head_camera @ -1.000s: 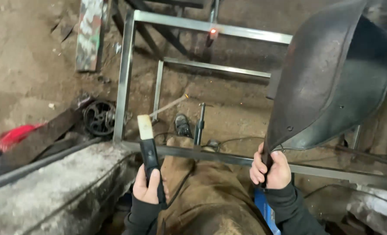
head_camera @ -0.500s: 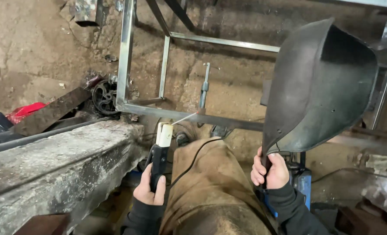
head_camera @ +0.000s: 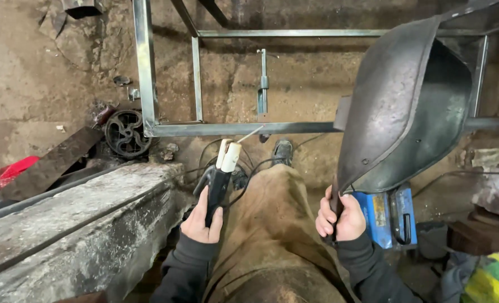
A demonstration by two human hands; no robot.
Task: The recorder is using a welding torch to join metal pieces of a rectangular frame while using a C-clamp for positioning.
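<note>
Below our chest, over the knees: we hold 2 tools, 1 in each hand, above brown work trousers (head_camera: 272,224).
Left hand (head_camera: 202,221): clenched round the dark handle of the electrode holder (head_camera: 218,182), which points up and away from us.
Electrode holder: its pale jaws grip a thin welding rod (head_camera: 249,134) that slants toward the frame; the rod tip sits just beside the near bar, and we cannot tell if it touches.
Right hand (head_camera: 339,216): closed round the grip of the hand-held welding shield (head_camera: 406,106), raised and tilted, its hollow inside turned to our right.
Steel frame (head_camera: 238,128): square tube lying on the dirt floor, 1 long near bar, 2 uprights on the left, a far rail, and a short clamp (head_camera: 262,84) standing on the near bar.
Progress, as we judge it: the frame looks already assembled into its corners, no arc or glow shows, and the shield is not before our eyes, so welding is not under way at this joint.
Boot (head_camera: 282,150): ours, just under the near bar.
Left side: a grey concrete beam (head_camera: 75,224), a dark cast wheel (head_camera: 127,133), a red object (head_camera: 14,171).
Right side: a blue welding machine (head_camera: 392,216) near our right hand, a yellow-green sack (head_camera: 493,278) at the corner.
</note>
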